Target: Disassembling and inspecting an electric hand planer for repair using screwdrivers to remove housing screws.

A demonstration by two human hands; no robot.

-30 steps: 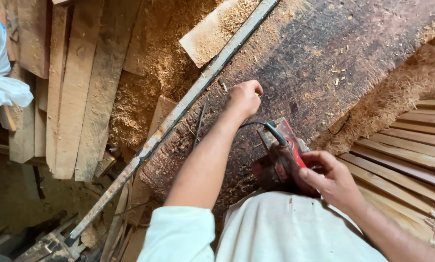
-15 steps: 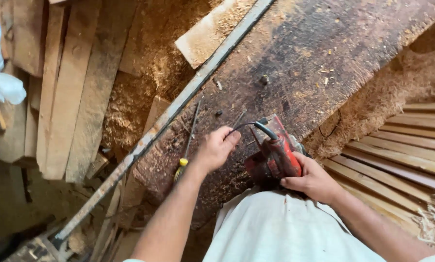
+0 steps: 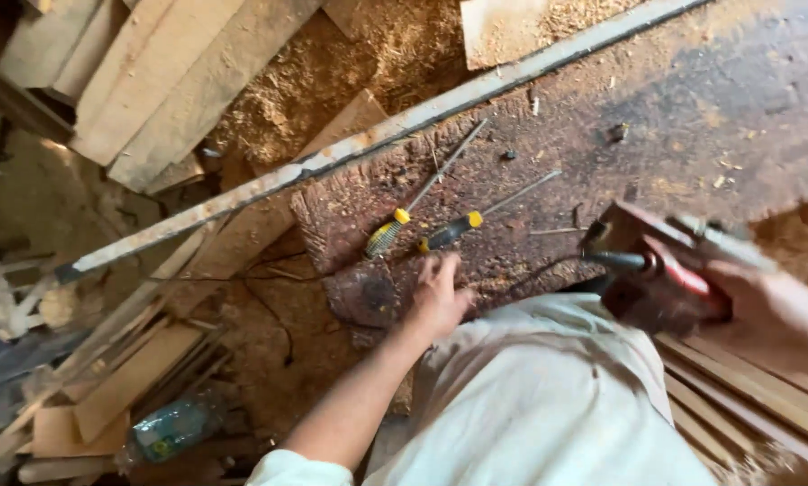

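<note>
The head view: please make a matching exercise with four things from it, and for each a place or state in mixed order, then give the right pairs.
Things:
1. red power tool
2. two screwdrivers
3. plastic bottle
4. long metal rail

Places or states:
A. lying on the floor among wood scraps, lower left
B. held in the right hand
C. running diagonally along the edge of the worn table
D. lying on the table just beyond the left hand

Pairs: 1-B, 2-D, 3-A, 4-C
</note>
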